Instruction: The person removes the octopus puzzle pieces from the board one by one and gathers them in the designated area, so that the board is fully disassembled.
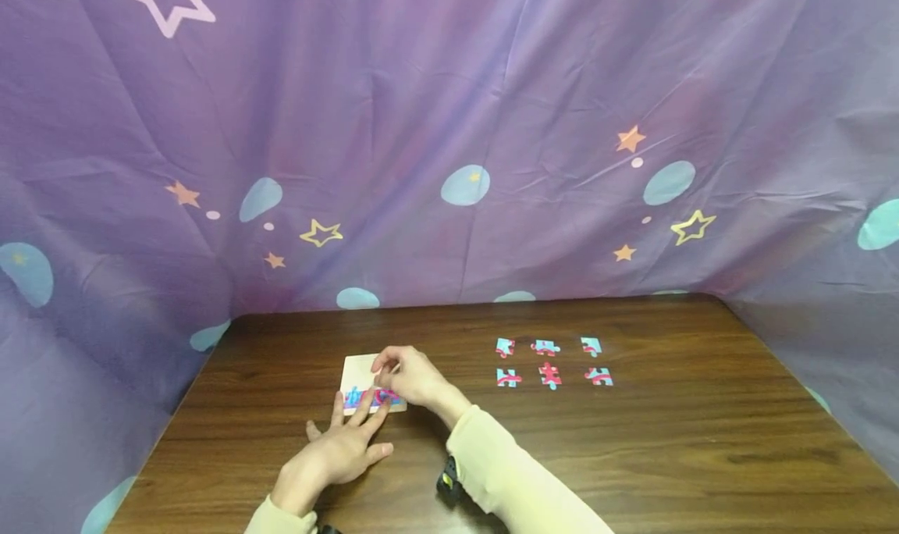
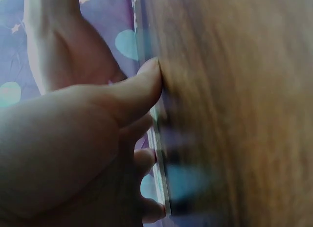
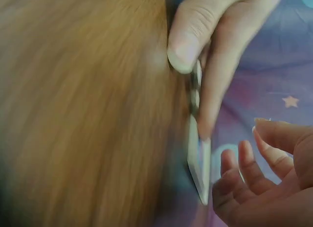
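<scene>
A cream puzzle board (image 1: 357, 366) lies on the left of the table, with a strip of blue, pink and purple puzzle pieces (image 1: 351, 397) along its near edge. My left hand (image 1: 340, 448) rests there with fingers spread, fingertips on that strip and thumb out to the side. Above the board's right half is my right hand (image 1: 414, 378), its fingers loosely bent and thumb close to the index finger. Nothing clearly shows between them. In the right wrist view the board's edge (image 3: 198, 163) appears side-on, with the right hand (image 3: 269, 183) apart from it.
Several loose puzzle pieces (image 1: 551, 375) in blue and pink lie spaced in two rows right of the board. A purple patterned cloth (image 1: 421, 128) hangs around the dark wooden table (image 1: 667, 425). A black wrist device (image 1: 448, 483) sits by the right sleeve.
</scene>
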{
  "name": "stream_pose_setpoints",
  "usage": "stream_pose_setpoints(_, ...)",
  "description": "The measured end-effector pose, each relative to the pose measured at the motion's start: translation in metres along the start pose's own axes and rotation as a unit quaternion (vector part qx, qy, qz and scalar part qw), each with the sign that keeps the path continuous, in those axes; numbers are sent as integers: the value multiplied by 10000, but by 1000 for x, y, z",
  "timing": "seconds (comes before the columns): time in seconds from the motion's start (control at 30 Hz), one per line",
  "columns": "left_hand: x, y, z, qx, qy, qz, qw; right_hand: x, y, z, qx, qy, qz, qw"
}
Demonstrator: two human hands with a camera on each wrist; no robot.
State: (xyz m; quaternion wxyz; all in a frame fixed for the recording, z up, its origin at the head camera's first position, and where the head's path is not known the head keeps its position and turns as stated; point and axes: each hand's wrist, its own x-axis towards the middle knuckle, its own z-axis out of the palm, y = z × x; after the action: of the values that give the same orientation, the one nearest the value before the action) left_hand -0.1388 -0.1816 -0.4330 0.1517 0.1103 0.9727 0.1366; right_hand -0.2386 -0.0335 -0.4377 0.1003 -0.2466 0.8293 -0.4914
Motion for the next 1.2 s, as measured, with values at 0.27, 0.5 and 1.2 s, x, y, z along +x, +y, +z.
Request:
stream_pose_setpoints(0.27, 1, -2, 1, -73, 17, -14, 10000, 17, -4, 30, -592, 1, 466, 9972)
stream_pose_setpoints(0.5, -2, -3, 1, -61, 147, -50, 9999, 17, -15, 42, -1791, 53, 699, 9813)
stream_pose_setpoints(1.2, 1, -5, 3, -246, 330, 130, 9991, 15, -19, 51, -2303, 346, 868, 9686)
